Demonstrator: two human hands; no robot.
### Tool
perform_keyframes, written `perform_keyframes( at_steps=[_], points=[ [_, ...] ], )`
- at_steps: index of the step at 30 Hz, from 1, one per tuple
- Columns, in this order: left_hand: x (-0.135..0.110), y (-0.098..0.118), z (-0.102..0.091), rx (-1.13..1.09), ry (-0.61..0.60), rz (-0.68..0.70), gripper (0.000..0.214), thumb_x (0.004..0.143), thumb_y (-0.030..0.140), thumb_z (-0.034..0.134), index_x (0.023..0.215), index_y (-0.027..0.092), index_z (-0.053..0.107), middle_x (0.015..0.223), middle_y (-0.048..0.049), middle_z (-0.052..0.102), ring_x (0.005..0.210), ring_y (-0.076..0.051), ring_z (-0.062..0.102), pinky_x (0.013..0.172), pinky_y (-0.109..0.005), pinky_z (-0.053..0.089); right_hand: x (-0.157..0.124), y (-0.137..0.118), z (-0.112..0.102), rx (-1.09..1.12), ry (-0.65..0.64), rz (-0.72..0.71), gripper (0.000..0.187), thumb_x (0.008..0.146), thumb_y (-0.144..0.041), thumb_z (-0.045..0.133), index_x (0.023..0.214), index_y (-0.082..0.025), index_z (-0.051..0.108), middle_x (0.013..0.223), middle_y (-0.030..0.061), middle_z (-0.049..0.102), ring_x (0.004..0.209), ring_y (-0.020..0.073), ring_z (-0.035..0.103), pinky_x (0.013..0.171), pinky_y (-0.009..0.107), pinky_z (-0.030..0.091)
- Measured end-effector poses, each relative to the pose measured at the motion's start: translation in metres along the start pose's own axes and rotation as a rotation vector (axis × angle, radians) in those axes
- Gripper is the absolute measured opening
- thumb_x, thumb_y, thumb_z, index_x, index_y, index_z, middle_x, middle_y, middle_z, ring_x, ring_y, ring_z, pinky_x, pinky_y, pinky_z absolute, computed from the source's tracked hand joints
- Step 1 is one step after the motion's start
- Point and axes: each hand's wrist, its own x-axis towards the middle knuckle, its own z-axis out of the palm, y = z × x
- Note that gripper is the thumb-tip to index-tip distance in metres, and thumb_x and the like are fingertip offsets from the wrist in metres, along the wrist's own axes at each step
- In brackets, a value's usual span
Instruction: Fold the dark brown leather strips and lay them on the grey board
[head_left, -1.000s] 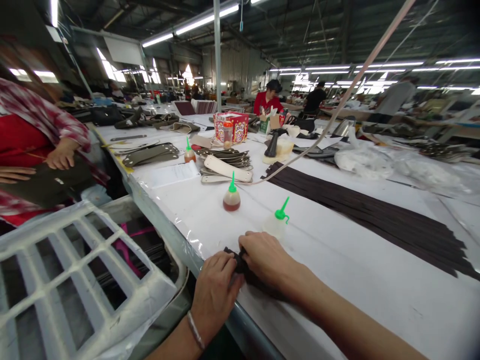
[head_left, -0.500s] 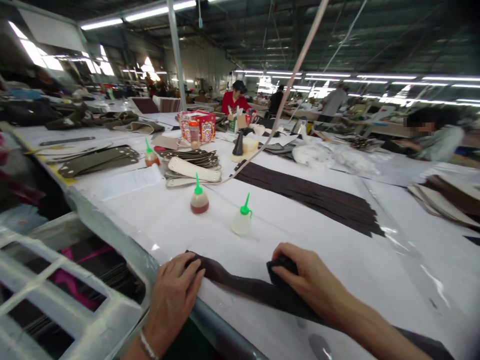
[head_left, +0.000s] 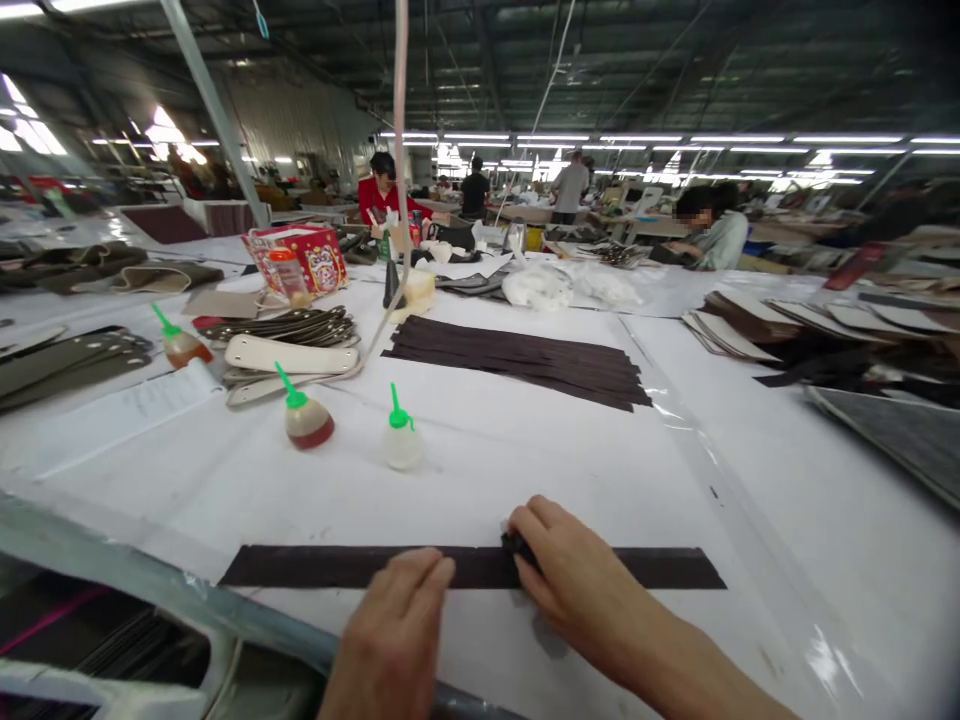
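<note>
A long dark brown strip [head_left: 322, 567] lies flat and straight along the front of the white table. My left hand [head_left: 397, 625] rests over its lower edge near the middle, fingers stretched out and close together; its thumb is hidden. To the right, my right hand [head_left: 562, 560] is closed around a small black wad [head_left: 516, 545], mostly covered by the fingers, against the strip. Beyond the hands stand a squeeze bottle with clear contents [head_left: 403, 445] and one with reddish-brown liquid [head_left: 307, 425], both with green nozzles. Further back is a row of similar dark strips [head_left: 517, 360].
Pale straps [head_left: 292, 355] are piled behind the bottles, near a third squeeze bottle [head_left: 184, 345] and a red patterned box [head_left: 315, 262]. Stacked pieces [head_left: 750, 330] lie at the right. A hose [head_left: 401, 150] hangs down to the table. Co-workers sit and stand further back.
The strip was wavy and slanting; now it lies flat and level. My left hand has let go of its left end and moved right along it. The view has turned right.
</note>
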Motion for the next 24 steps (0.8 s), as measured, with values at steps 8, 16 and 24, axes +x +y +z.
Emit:
perform_keyframes(
  at_steps=[8, 16, 24],
  points=[
    [0.010, 0.039, 0.046, 0.009, -0.118, 0.136, 0.036, 0.095, 0.018, 0.034, 0.120, 0.014, 0.060, 0.104, -0.0080, 0.068, 0.095, -0.022, 0.062, 0.083, -0.032, 0.052, -0.002, 0.018, 0.039, -0.270, 0.110, -0.141, 0.023, 0.083, 0.001, 0.046, 0.091, -0.019, 0.055, 0.093, 0.0051, 0.057, 0.088, 0.0229, 0.052, 0.088, 0.038, 0.036],
    [0.009, 0.037, 0.049, 0.107, -0.194, 0.175, 0.042, 0.094, 0.025, 0.044, 0.135, 0.026, 0.049, 0.105, -0.0053, 0.064, 0.093, -0.022, 0.057, 0.082, -0.033, 0.048, -0.014, 0.067, -0.010, -0.328, 0.021, 0.111, 0.026, 0.078, 0.005, 0.044, 0.077, -0.017, 0.057, 0.081, 0.0055, 0.059, 0.077, 0.0213, 0.054, 0.073, 0.034, 0.033],
    [0.008, 0.037, 0.054, 0.133, -0.209, 0.200, 0.042, 0.092, 0.027, 0.048, 0.134, 0.027, 0.051, 0.102, -0.0070, 0.061, 0.097, -0.024, 0.055, 0.088, -0.036, 0.046, -0.002, 0.023, 0.028, -0.158, 0.057, 0.024, 0.020, 0.079, -0.004, 0.049, 0.090, -0.018, 0.057, 0.093, 0.0062, 0.062, 0.094, 0.0230, 0.055, 0.093, 0.038, 0.030]
  ],
)
